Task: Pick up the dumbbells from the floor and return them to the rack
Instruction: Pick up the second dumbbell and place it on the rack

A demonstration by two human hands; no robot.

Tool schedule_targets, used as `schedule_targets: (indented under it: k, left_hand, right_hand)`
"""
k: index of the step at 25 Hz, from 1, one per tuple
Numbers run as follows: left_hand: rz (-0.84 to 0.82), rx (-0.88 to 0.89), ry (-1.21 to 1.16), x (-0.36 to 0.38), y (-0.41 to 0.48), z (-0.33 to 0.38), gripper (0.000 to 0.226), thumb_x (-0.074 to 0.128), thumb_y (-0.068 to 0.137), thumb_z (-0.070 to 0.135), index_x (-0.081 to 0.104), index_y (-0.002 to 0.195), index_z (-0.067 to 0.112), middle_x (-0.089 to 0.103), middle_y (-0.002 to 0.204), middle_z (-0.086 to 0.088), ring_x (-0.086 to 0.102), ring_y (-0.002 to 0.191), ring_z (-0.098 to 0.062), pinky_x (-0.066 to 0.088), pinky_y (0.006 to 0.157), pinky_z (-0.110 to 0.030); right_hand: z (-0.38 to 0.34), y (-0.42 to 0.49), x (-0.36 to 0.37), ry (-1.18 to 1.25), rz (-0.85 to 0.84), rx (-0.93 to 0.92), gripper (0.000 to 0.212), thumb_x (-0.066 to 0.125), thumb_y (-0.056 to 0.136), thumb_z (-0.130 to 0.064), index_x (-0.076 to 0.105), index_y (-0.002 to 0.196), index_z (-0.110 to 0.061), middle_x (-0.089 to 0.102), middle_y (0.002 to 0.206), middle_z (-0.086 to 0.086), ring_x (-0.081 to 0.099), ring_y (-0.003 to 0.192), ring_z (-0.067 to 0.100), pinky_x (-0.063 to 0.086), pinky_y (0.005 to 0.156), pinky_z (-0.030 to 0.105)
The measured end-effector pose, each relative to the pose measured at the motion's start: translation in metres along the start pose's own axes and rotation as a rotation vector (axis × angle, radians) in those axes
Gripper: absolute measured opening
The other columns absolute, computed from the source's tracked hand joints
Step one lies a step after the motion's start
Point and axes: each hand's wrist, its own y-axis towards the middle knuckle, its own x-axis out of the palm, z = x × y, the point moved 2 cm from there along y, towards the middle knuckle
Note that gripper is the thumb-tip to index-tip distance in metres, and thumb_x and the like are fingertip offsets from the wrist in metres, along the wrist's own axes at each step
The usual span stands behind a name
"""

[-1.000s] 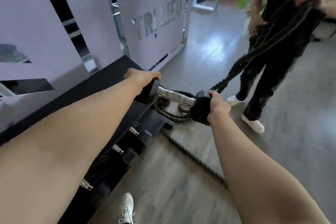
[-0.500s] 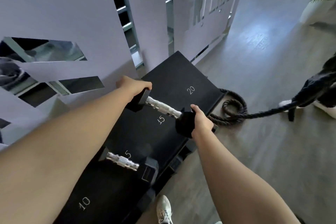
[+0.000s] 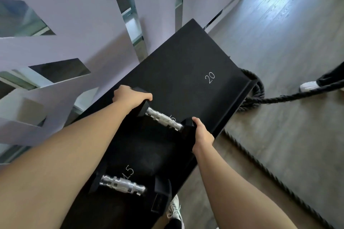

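Observation:
A black hex dumbbell with a knurled chrome handle [image 3: 163, 120] lies across the top of the black rack [image 3: 186, 72], over a white painted number. My left hand [image 3: 131, 97] grips its far head and my right hand [image 3: 202, 133] grips its near head at the rack's front edge. I cannot tell whether it rests on the rack or hovers just above it. A second dumbbell [image 3: 122, 185] sits on the rack closer to me, by the number 15. The spot marked 20 holds nothing.
A thick black battle rope [image 3: 275, 99] coils at the rack's right end and runs across the grey floor. Another person's white shoe [image 3: 308, 86] stands at the right edge. My own white shoe [image 3: 174, 212] is below the rack. A lilac panelled wall backs the rack.
Both hands carried the dumbbell from beside the rack's end, over the rope, up onto the rack top, then lowered it toward the painted number. The other person has slid mostly out of view.

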Motion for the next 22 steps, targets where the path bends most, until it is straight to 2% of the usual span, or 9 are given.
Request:
schedule_targets:
  k: [2,4,6,8,10,12,18,20,22]
  left_hand:
    - [-0.011,0.008,0.077,0.004,0.007,0.008,0.089,0.086,0.058,0.049,0.054,0.128,0.005,0.057,0.122,-0.014,0.057,0.097,-0.03,0.046,0.059,-0.032]
    - [0.005,0.034,0.127,0.008,0.009,0.014,0.094,0.085,0.06,0.049,0.049,0.134,0.004,0.055,0.129,-0.015,0.057,0.107,-0.032,0.05,0.07,-0.034]
    - [-0.018,0.063,0.152,0.015,0.009,0.017,0.091,0.084,0.063,0.049,0.049,0.135,0.005,0.056,0.13,-0.015,0.057,0.112,-0.032,0.048,0.074,-0.034]
    - [-0.075,0.101,0.153,0.026,0.005,0.022,0.084,0.082,0.065,0.049,0.052,0.133,0.007,0.058,0.129,-0.013,0.056,0.114,-0.031,0.045,0.075,-0.034]
    - [-0.121,0.135,0.128,0.035,0.001,0.027,0.077,0.078,0.071,0.048,0.054,0.133,0.009,0.057,0.131,-0.012,0.054,0.118,-0.03,0.042,0.078,-0.032]
    - [-0.095,0.18,0.103,0.036,-0.008,0.034,0.071,0.073,0.078,0.049,0.054,0.134,0.009,0.057,0.135,-0.011,0.053,0.122,-0.03,0.04,0.081,-0.033]
    - [0.179,0.45,0.065,0.004,-0.054,0.052,0.066,0.061,0.085,0.058,0.056,0.135,0.016,0.06,0.133,-0.01,0.055,0.122,-0.03,0.045,0.095,-0.04]
    - [0.231,0.546,0.053,-0.015,-0.075,0.058,0.069,0.059,0.085,0.062,0.055,0.136,0.017,0.061,0.132,-0.01,0.055,0.122,-0.03,0.045,0.096,-0.041]
    - [0.305,0.634,0.057,-0.04,-0.099,0.065,0.073,0.057,0.085,0.065,0.052,0.139,0.016,0.059,0.135,-0.012,0.054,0.123,-0.031,0.045,0.097,-0.043]
  right_hand:
    - [0.004,0.003,0.002,-0.061,0.0,0.012,0.086,0.082,0.033,-0.061,0.065,0.103,-0.015,0.067,0.112,0.006,0.066,0.097,0.031,0.057,0.087,0.046]
    - [0.002,0.001,-0.005,-0.169,0.053,0.006,0.075,0.079,0.054,-0.06,0.063,0.106,-0.008,0.066,0.114,0.007,0.063,0.102,0.032,0.054,0.091,0.043]
    - [-0.006,-0.001,-0.01,-0.319,0.13,-0.063,0.051,0.072,0.074,-0.047,0.062,0.103,-0.005,0.066,0.113,0.01,0.061,0.099,0.032,0.05,0.089,0.039]
    - [-0.023,-0.008,-0.008,-0.434,0.149,-0.2,0.032,0.064,0.079,-0.035,0.066,0.094,-0.007,0.07,0.108,0.011,0.063,0.097,0.032,0.047,0.082,0.034]
    - [-0.044,-0.018,0.002,-0.499,0.117,-0.341,0.034,0.06,0.081,-0.032,0.073,0.105,-0.011,0.072,0.108,0.009,0.064,0.102,0.031,0.043,0.077,0.028]
    - [-0.064,-0.029,0.014,-0.529,0.07,-0.449,0.036,0.06,0.083,-0.033,0.073,0.111,-0.015,0.073,0.108,0.006,0.065,0.103,0.027,0.042,0.077,0.026]
    - [-0.119,-0.083,0.02,-0.629,-0.039,-0.775,0.042,0.059,0.088,-0.038,0.066,0.124,-0.016,0.069,0.118,-0.001,0.061,0.099,0.015,0.045,0.079,0.027]
    - [-0.136,-0.112,0.013,-0.746,-0.053,-0.98,0.05,0.059,0.089,-0.045,0.062,0.129,-0.015,0.064,0.129,0.0,0.056,0.113,0.016,0.046,0.091,0.031]
    - [-0.151,-0.141,0.006,-0.884,-0.048,-1.213,0.06,0.057,0.089,-0.053,0.055,0.136,-0.015,0.054,0.142,0.004,0.044,0.131,0.023,0.041,0.106,0.038]
